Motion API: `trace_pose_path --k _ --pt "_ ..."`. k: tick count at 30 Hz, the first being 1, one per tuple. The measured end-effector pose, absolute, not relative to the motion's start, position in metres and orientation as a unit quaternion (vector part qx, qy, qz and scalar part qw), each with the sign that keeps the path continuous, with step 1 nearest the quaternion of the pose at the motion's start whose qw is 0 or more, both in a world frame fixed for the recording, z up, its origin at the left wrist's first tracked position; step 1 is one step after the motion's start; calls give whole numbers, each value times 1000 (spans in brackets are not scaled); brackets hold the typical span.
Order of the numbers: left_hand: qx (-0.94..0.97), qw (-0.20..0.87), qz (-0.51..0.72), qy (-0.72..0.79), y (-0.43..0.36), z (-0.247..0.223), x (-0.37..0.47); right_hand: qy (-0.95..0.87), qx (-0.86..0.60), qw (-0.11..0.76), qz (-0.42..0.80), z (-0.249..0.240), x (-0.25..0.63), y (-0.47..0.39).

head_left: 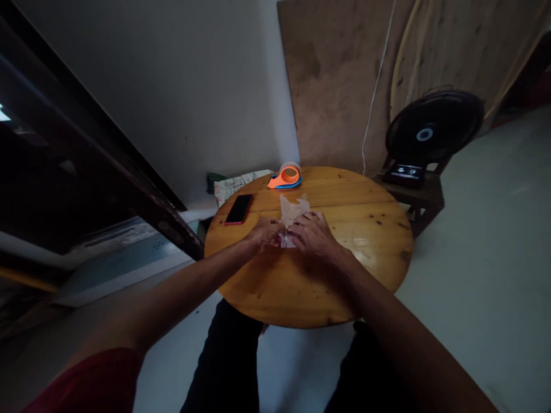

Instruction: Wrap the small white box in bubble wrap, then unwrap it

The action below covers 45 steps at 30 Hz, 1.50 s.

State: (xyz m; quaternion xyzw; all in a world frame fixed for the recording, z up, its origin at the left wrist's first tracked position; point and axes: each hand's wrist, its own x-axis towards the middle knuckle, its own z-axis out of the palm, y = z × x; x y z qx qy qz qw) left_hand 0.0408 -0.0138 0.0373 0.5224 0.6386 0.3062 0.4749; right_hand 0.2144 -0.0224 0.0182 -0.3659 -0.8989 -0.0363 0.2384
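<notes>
A thin, crumpled, translucent plastic bag [294, 210] lies near the middle of the round wooden table [365, 258]. My left hand [267, 232] pinches its left side, with the fingers closed on the plastic. From the right, my right hand [313, 232] grips the near part of the same bag, fingers curled and pressed together. The two hands almost meet over a small whitish-purple portion of the bag. What lies inside or under the plastic is too small to make out.
An orange and blue tape dispenser [287, 176] sits at the table's far edge. A red-edged phone [239, 209] lies at the left. Printed paper [241, 183] shows behind the table. A black fan [434, 126] stands on a wooden stool [424, 192] at the right.
</notes>
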Motion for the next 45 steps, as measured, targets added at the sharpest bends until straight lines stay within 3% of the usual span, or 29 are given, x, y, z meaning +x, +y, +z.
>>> trace_pose_path --k 9,16,20,23,38,45 --pt "585 510 312 549 -29 44 34 -877 -394 273 18 25 213 -27" --pt "756 256 314 513 -34 19 38 -826 -418 354 134 24 224 -19" --pt "806 62 339 482 -38 2 42 -782 -475 387 114 19 237 -6" --pt "808 -2 369 459 -42 -9 45 -773 -512 361 98 13 248 2" --pt "823 19 394 409 -39 -17 44 -724 -607 270 184 12 267 -7" --pt "828 21 398 394 -38 -19 43 -683 -613 308 251 5 256 -29"
